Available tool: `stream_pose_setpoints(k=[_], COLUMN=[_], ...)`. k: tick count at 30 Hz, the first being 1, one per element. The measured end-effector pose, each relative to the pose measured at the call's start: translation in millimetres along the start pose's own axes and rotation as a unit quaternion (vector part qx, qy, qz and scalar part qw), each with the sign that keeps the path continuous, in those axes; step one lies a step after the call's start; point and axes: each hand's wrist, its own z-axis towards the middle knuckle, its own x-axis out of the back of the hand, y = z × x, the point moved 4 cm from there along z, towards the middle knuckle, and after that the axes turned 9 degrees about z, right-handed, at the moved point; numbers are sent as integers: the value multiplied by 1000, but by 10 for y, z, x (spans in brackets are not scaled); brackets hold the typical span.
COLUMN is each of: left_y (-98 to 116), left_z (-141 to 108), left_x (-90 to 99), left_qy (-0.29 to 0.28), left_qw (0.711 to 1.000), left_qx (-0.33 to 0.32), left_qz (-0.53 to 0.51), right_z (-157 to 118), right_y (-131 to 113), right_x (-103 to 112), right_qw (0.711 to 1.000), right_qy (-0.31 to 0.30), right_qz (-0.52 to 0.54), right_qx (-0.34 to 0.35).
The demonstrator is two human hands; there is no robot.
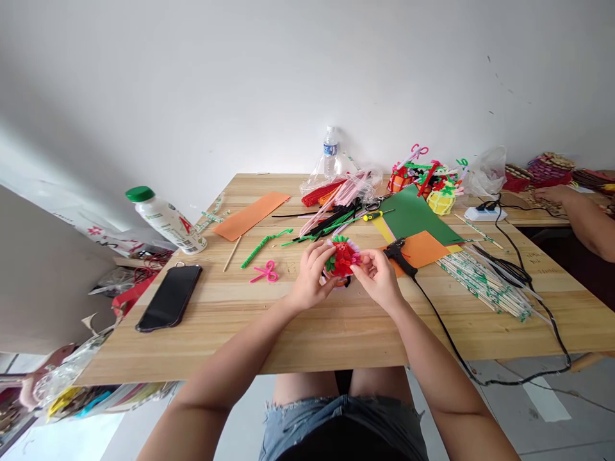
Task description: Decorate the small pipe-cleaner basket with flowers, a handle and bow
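Observation:
Between my two hands is a small red craft piece with green and pink fuzzy trim, held just above the wooden table. My left hand is closed round its left side. The fingers of my right hand pinch its right edge. Part of an orange and dark underside shows below it. A pink pipe-cleaner bow and a bent green pipe cleaner lie to the left of my hands. Right beside my right hand rests a black glue gun, on orange paper.
A phone and a white bottle with a green cap stand at left. Pipe cleaners, a yellow screwdriver and green paper lie behind. Wrapped sticks and a black cable are at right, near another person's arm.

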Motion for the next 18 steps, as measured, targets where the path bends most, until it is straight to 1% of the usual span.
stream_pose_setpoints(k=[5,10,18], left_y=[-2,2,10], left_z=[-9,-10,-7], left_x=[4,9,6], left_qy=[-11,-11,-11], left_qw=[1000,1000,1000], left_qx=[4,1,-3], left_qz=[3,-1,-3], right_z=[11,4,-4], right_y=[-9,-5,17], right_x=[24,5,-22], right_qw=[1000,1000,1000], right_qy=[23,20,8], right_qz=[-10,-6,11], right_qx=[-2,8,-15])
